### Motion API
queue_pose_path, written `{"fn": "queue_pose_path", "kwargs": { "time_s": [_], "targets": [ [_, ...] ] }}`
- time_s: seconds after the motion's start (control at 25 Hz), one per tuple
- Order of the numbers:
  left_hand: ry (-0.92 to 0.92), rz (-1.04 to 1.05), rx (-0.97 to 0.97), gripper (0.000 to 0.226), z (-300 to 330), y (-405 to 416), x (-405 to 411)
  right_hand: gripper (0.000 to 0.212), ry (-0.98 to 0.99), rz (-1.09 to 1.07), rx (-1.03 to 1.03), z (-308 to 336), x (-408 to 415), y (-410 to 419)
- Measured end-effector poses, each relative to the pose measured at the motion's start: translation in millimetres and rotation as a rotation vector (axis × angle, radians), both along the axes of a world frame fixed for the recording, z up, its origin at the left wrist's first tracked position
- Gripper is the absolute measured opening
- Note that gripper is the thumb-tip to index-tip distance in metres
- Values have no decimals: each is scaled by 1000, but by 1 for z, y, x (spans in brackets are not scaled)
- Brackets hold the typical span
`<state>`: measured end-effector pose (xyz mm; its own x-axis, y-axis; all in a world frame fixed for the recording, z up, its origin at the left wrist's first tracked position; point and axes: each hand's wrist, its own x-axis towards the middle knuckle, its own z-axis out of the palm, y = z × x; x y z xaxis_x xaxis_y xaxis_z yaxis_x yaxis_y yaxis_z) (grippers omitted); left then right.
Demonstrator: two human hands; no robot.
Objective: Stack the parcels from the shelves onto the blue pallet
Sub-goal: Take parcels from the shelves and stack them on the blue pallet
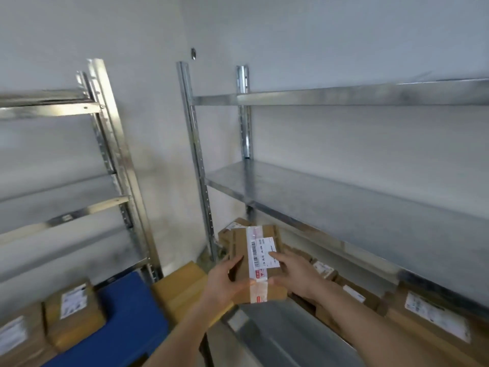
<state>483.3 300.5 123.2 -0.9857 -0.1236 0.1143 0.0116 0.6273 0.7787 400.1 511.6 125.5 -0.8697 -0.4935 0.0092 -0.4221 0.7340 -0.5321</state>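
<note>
Both hands hold one small parcel (258,263) in the air in front of the shelves. The left hand (225,280) curls around its left edge; the right hand (293,274) has the fingers rather straight on the label and the thumb at the near edge. The parcel looks light and stiff, a taped cardboard box. The tape may be slippery, so holding on the bare cardboard edges seems better. Beyond and right of the grip, the low shelf (291,337) holds more parcels (352,290). Down to the left, the pallet (127,313) already carries two boxes (72,313).
</note>
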Motion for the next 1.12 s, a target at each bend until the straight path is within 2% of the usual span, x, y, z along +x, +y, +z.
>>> {"fn": "queue_pose_path", "kwargs": {
  "time_s": [0.08,0.16,0.28,0.56,0.68,0.84,1.12],
  "targets": [
    [29,65,-32,65,29,-34,24,86,21,56,-20,27,8,-39],
    [70,129,-66,74,54,-71,40,84,50,112,-46,55,16,-80],
    [129,235,-85,75,82,-124,60,83,100,200,-68,89,23,-141],
    [190,407,-43,77,121,-240,95,82,163,378,-59,147,37,-276],
    [221,419,-60,76,125,-277,106,81,163,434,-70,150,41,-318],
    [202,464,-110,86,113,-324,119,81,157,487,-54,142,41,-370],
    [137,518,-117,84,73,-380,101,82,62,555,-25,97,10,-437]
  ]
}}
